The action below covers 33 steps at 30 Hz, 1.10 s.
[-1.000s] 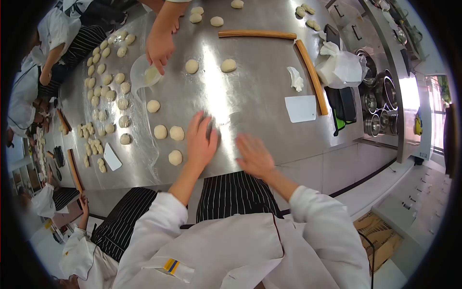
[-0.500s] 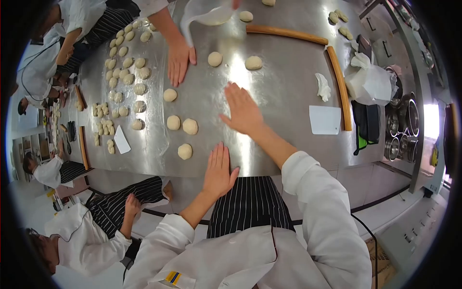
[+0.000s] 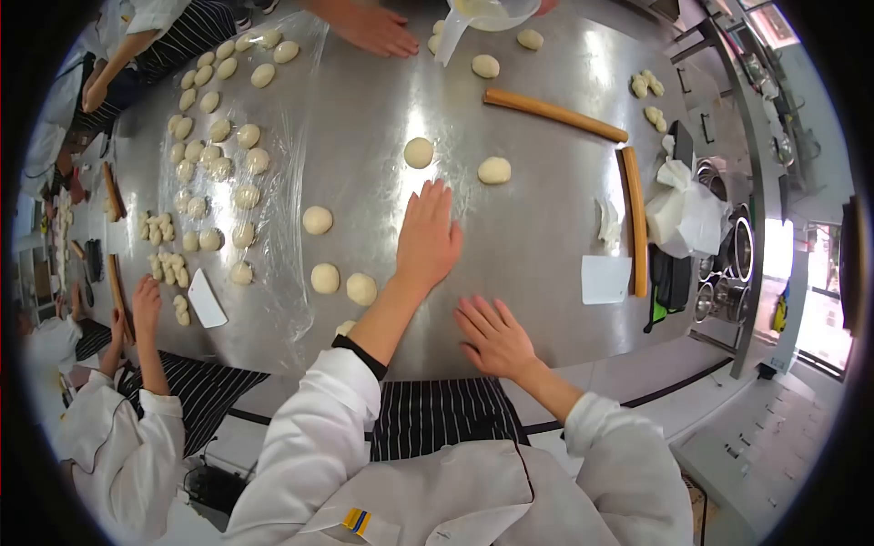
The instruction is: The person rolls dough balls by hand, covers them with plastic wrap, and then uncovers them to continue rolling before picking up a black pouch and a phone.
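Note:
My left hand (image 3: pixel 428 238) lies flat on the steel table (image 3: pixel 537 246), fingers extended and pointing away from me. Just beyond its fingertips is a round dough ball (image 3: pixel 419 153), with an oblong dough ball (image 3: pixel 494 170) to the right. My right hand (image 3: pixel 496 337) is nearer the front edge, open with fingers spread, low over the metal surface. No object shows in either hand. Left of my left forearm rest dough balls, one (image 3: pixel 325 278) beside another (image 3: pixel 361 289); a third (image 3: pixel 346 328) is partly hidden by the forearm.
Plastic film (image 3: pixel 284 209) spans the left side, with several dough balls there. Two wooden rolling pins (image 3: pixel 555 116) and a white scraper (image 3: pixel 606 279) lie right. Beyond, another person's hand (image 3: pixel 378 29) is near a translucent jug (image 3: pixel 492 13). A person's hand (image 3: pixel 146 305) is at left.
My left hand has slid forward while my right hand has drawn back toward the front edge. The far person's hand has moved away from me. At left, a person's hand has risen.

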Available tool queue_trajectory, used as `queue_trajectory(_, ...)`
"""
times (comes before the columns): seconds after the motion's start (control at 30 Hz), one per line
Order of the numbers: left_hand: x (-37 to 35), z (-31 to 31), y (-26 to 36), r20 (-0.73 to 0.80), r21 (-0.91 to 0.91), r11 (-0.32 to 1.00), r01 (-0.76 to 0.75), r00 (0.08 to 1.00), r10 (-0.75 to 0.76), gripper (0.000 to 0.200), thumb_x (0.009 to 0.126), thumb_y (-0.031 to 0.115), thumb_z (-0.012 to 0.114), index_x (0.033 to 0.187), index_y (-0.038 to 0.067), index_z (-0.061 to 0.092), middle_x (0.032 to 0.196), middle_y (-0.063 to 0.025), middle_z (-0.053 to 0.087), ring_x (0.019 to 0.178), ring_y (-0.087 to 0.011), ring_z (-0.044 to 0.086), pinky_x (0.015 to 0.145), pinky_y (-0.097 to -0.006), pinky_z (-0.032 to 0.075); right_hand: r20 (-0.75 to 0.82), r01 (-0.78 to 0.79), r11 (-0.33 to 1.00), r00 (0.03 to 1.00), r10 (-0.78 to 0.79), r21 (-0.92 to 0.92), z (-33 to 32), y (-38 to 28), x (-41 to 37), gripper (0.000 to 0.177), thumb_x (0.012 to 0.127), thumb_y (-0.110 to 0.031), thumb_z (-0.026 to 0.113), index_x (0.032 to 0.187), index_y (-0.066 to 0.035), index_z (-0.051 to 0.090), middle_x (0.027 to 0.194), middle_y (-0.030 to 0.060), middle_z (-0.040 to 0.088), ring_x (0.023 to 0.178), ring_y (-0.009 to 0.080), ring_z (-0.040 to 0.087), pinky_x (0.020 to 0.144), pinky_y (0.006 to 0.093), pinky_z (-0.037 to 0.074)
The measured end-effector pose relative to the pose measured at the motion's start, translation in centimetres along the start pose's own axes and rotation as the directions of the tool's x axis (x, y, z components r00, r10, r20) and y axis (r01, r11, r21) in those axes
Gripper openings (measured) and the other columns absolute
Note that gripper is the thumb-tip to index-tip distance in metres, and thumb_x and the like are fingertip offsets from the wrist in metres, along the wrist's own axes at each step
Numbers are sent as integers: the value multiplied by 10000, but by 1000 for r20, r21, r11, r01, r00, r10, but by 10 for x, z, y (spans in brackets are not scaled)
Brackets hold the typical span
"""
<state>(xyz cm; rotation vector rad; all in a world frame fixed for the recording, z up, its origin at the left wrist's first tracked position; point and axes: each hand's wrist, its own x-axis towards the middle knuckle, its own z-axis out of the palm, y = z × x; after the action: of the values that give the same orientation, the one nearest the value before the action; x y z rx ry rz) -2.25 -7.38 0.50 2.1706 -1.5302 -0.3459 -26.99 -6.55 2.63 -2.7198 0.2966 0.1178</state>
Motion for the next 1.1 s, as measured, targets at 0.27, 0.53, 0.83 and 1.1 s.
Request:
queue_trajectory(0.27, -64, 3, 30, 229, 133, 974, -184, 962, 150, 775, 945, 419, 596, 1499, -80, 386, 1593, -275, 324, 1515, -424, 248, 1234, -559, 192, -297, -589, 799, 790, 537, -122, -25, 66, 100, 649, 1002, -377, 509, 1525, -8, 401, 1609, 165, 367, 1492, 366, 316, 1216, 556, 225)
queue_trajectory(0.53, -192, -21, 44, 546, 59, 983, -173, 830, 113, 896, 910, 473, 641, 1519, -98, 315, 1609, -307, 267, 1516, -440, 222, 1235, -585, 148, -127, -282, 959, 951, 282, 18, 8, 14, -50, 589, 987, -389, 538, 1515, -138, 462, 1600, 97, 393, 1473, 304, 354, 1213, 521, 253)
queue_trajectory(0.83, -117, 43, 110, 153, 434, 901, 8, 985, -83, 798, 963, 453, 572, 1557, -17, 323, 1650, -259, 220, 1533, -416, 197, 1236, -569, 169, -288, -545, 838, 800, 526, 15, 4, 57, -54, 649, 981, -426, 547, 1537, -113, 428, 1629, 149, 334, 1509, 361, 277, 1231, 527, 212)
queue_trajectory(1.1, -192, -5, 75, 190, 275, 959, 73, 973, -129, 722, 959, 423, 580, 1553, 66, 378, 1631, -230, 286, 1514, -419, 235, 1228, -580, 164, -4, -129, 988, 992, 129, 80, -24, 76, -98, 744, 984, -522, 527, 1575, -103, 357, 1657, 136, 280, 1533, 354, 223, 1248, 529, 162)
